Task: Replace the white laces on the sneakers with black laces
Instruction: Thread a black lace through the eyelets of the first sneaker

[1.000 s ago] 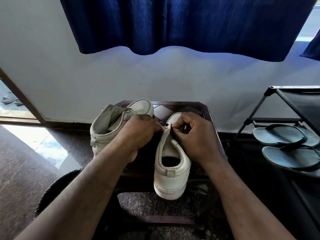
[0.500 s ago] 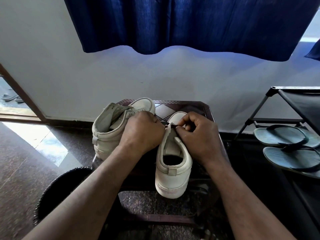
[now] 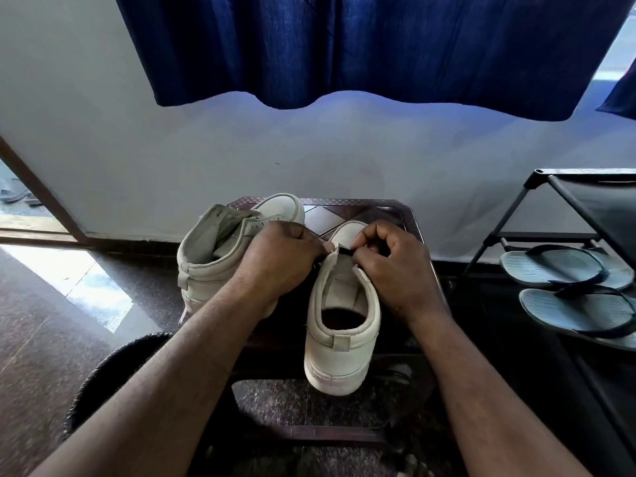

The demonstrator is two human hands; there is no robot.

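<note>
Two white sneakers stand on a small dark table (image 3: 402,210). The right sneaker (image 3: 340,342) has its heel toward me. The left sneaker (image 3: 220,242) leans behind my left hand. A short piece of black lace (image 3: 344,252) shows across the right sneaker's eyelet flaps. My left hand (image 3: 275,263) grips the left flap with curled fingers. My right hand (image 3: 395,266) pinches the lace at the right flap. The lace's remaining length is hidden by my hands. No white lace is in view.
A black shoe rack (image 3: 581,215) stands at the right with a pair of grey flip-flops (image 3: 564,266) on it. A blue curtain (image 3: 361,46) hangs above the white wall. A dark round mat (image 3: 103,370) lies on the floor at lower left.
Both hands have stayed on the right sneaker's eyelets, with only small finger movements. A bit of black lace now shows between them. The view has shifted slightly.
</note>
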